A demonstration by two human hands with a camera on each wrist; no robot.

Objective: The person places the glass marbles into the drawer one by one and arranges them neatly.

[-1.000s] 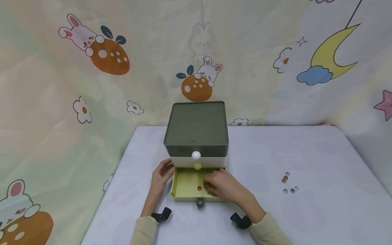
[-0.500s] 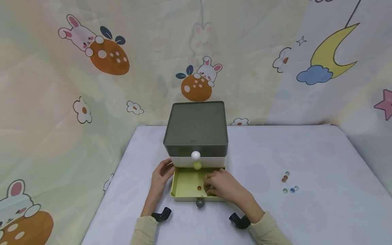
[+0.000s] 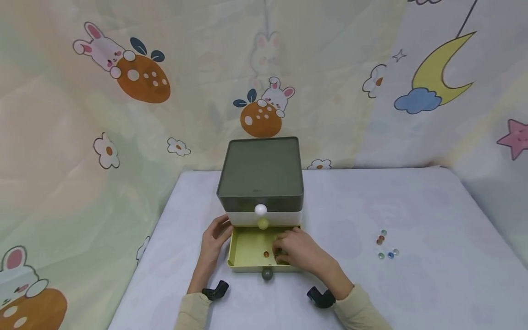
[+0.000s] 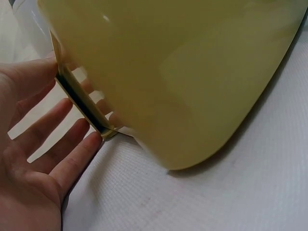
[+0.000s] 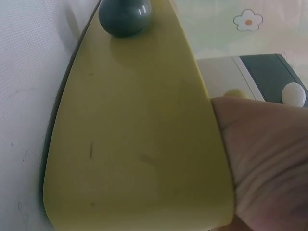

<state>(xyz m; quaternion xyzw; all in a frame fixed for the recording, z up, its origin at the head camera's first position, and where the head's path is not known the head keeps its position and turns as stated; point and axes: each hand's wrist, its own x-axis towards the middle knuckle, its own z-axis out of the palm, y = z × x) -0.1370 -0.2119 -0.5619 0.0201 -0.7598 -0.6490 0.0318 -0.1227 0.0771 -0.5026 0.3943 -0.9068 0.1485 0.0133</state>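
Note:
My left hand rests at the left side of the chest of drawers, its fingers extended against the bottom unit's edge; the left wrist view shows the fingertips touching the frame beside the yellow drawer. That drawer is pulled out at the bottom. My right hand reaches down into its right part, fingers bent toward the drawer floor. Left of these fingertips lies an orange marble. In the right wrist view the drawer front hides the fingers, and I cannot tell whether they pinch a marble.
The chest's dark green top and white middle drawer are closed in above. A grey knob sticks out from the open drawer's front. Several glass marbles, including a blue marble, lie on the white cloth to the right.
The head view has shifted slightly, so everything sits a little further left. Both hands stay in nearly the same place, and the right fingers move only slightly inside the drawer.

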